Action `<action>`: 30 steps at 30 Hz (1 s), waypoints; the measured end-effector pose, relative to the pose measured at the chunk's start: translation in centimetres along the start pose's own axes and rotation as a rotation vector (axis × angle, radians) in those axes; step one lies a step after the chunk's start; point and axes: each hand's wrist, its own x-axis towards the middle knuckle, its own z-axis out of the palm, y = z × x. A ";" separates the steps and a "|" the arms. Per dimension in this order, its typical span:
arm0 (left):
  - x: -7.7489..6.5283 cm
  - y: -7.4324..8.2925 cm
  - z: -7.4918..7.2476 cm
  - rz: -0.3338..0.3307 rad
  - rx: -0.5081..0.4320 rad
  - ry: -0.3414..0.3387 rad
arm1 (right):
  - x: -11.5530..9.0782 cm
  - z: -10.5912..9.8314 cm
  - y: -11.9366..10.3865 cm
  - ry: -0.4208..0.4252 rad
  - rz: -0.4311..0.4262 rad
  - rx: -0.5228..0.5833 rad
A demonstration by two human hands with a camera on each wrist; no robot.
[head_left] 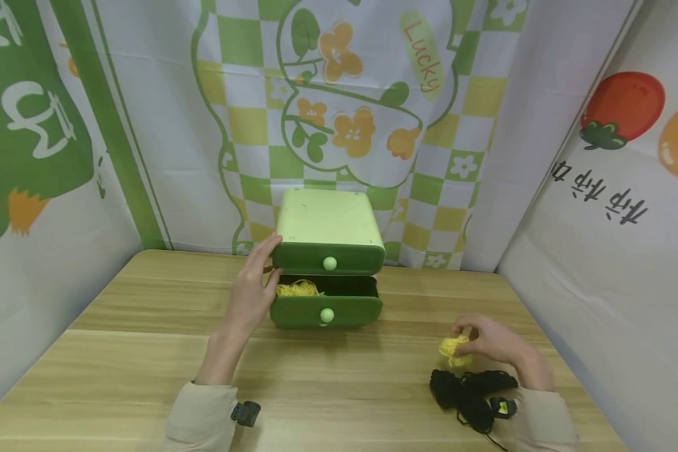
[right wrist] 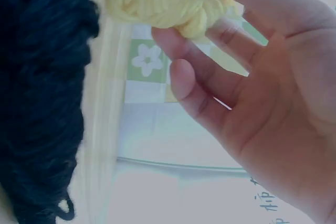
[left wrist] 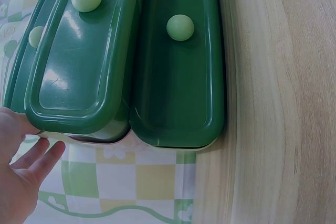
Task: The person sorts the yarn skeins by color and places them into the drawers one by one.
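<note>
Thumb and fingers of the right hand (head_left: 494, 342) are pinching a yellow bundle (head_left: 454, 351) just beyond the black yarn (head_left: 469, 395); whether it's touching the table (head_left: 147, 351), I can't tell. The left hand (head_left: 251, 289) is resting, fingers relaxed, against the left side of the cabinet (head_left: 330, 216), beside the pulled-out drawer (head_left: 294, 312) where more yellow yarn (head_left: 298, 289) is lying. Good handling, I'm judging, is keeping that pinch gentle, watching that no strand is catching on the black yarn, and steadying the cabinet without nudging the drawer closed.
</note>
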 end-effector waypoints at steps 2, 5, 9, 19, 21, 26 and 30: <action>0.0 0.0 0.0 0.000 0.001 0.000 | 0.0 -0.1 -0.2 0.022 -0.005 -0.023; 0.0 0.0 0.0 0.000 0.011 0.000 | 0.0 -0.2 -0.6 0.061 -0.032 -0.054; 0.1 0.1 -0.1 -0.001 0.012 0.000 | 0.2 -0.2 -1.3 0.122 -0.090 -0.136; 0.0 0.0 0.0 0.001 -0.017 0.012 | 0.8 0.3 -4.7 0.276 -0.212 -0.399; 0.0 -0.1 -0.1 0.000 -0.020 0.015 | 0.9 0.4 -5.2 0.326 -0.265 -0.435; 0.0 0.0 0.0 0.009 -0.015 0.016 | 1.2 0.6 -5.5 0.456 -0.425 -0.456; 0.0 0.1 0.0 0.006 -0.019 0.013 | 1.5 0.6 -5.5 0.540 -0.541 -0.461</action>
